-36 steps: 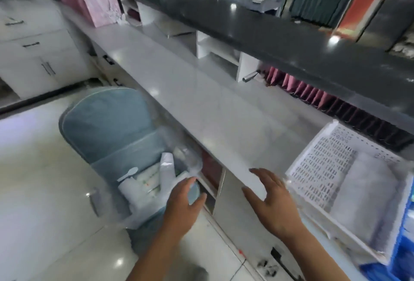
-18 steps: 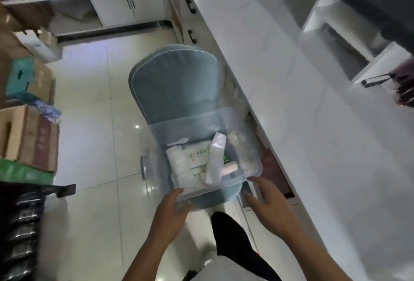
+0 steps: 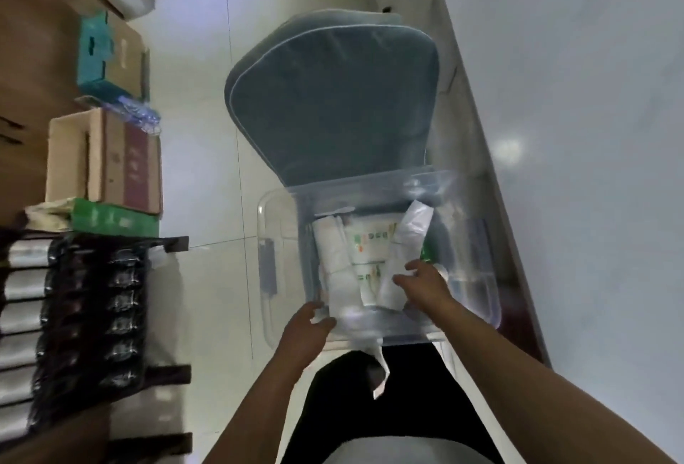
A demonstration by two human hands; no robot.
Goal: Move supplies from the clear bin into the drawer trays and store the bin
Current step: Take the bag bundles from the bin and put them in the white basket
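The clear bin [image 3: 477, 278] rests on the seat of a blue-grey padded chair [image 3: 333, 100], directly below me. Inside lie white wrapped packets [image 3: 333, 252], a white carton with green print [image 3: 370, 241] and a long white packet [image 3: 411, 237]. My left hand [image 3: 307, 326] grips the bin's near rim at its left corner. My right hand [image 3: 422, 284] is inside the bin, with thumb and fingers closed on the lower end of the long white packet. No drawer or trays are in view.
A white countertop [image 3: 573, 130] runs along the right, close to the chair. On the left stand cardboard boxes [image 3: 111, 160], a green box [image 3: 114, 221] and black plastic-wrapped packs [image 3: 85, 315]. Tiled floor [image 3: 200, 167] lies between them and the chair.
My view has swung down from the counter onto the bin. My right hand has moved from beside the bin into it and onto the long white packet. My left hand stays at the near rim.
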